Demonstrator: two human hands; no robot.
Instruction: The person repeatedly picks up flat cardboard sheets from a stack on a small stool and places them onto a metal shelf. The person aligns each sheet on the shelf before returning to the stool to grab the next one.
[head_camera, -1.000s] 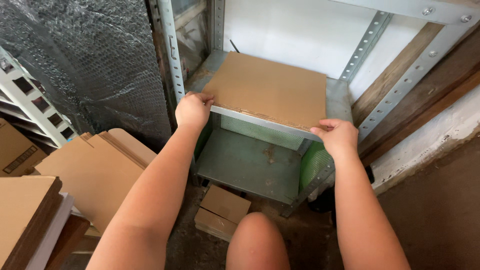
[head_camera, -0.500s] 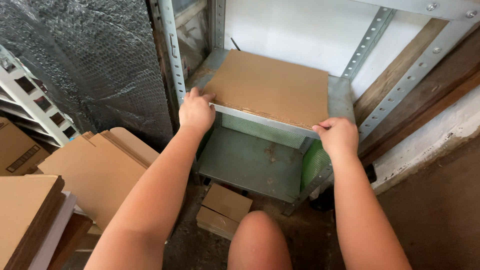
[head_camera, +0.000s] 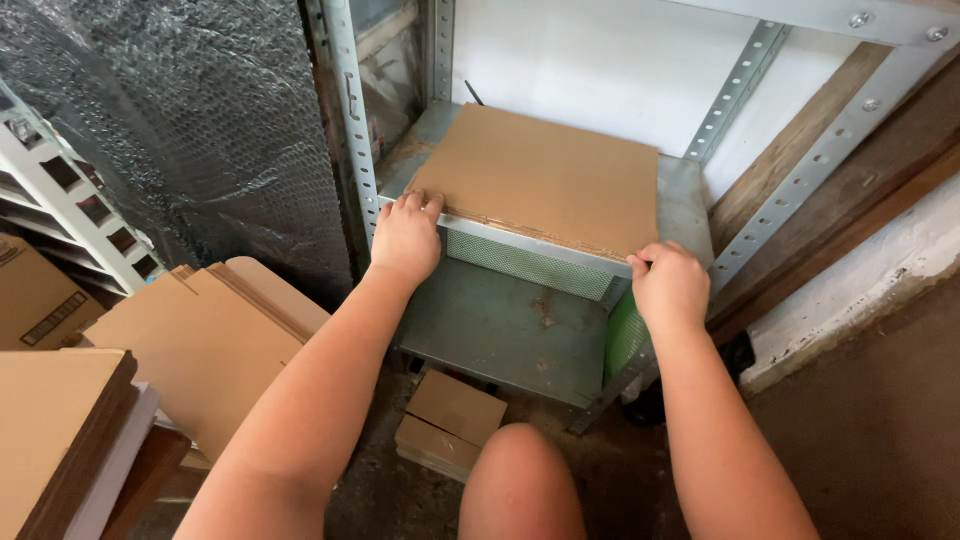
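Cardboard sheet (head_camera: 545, 175) lying flat on the upper metal shelf (head_camera: 686, 200) of the grey slotted rack, its near edge at the shelf's front lip, at 12 o'clock from the knee (head_camera: 520, 480). Compared with 1 second ago: sheet pushed slightly deeper and squarer on the shelf, both hands in nearly the same spots along the front edge, view drawn a little closer. Judged from that: sheet close to seated as a shelf liner, only small squaring left. Left hand (head_camera: 405, 238) at the sheet's near-left corner, about 10 o'clock, fingers curled loosely with fingertips resting on the cardboard edge, nothing clamped. Right hand (head_camera: 668, 285) at the near-right corner, about 2 o'clock, more closed, fingertips pressing the corner; a true pinch impossible to tell. Lower shelf (head_camera: 510, 330) bare green-grey metal beneath. Folded flat cartons (head_camera: 195, 340) stacked at 9 o'clock, 2 small cardboard pieces (head_camera: 450, 420) on the floor at 6 o'clock.
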